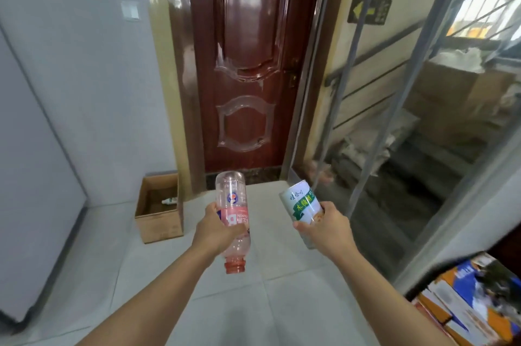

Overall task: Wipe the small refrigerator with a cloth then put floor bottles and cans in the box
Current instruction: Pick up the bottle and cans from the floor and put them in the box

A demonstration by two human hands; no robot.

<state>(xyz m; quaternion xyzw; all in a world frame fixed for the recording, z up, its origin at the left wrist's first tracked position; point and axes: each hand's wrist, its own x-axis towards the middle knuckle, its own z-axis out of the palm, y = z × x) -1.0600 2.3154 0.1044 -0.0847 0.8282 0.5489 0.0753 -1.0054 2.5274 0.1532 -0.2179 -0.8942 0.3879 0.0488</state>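
Against the left wall stands a pale refrigerator, and past it an open cardboard box sits on the tiled floor by the red door, a small item lying inside. The left hand is closed around a clear pink bottle, held neck-down and uncapped. The right hand is wrapped around a white-and-green can, tilted, above the floor.

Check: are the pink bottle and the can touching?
Apart. The head view shows bare floor between the pink bottle in the left hand and the can in the right hand.
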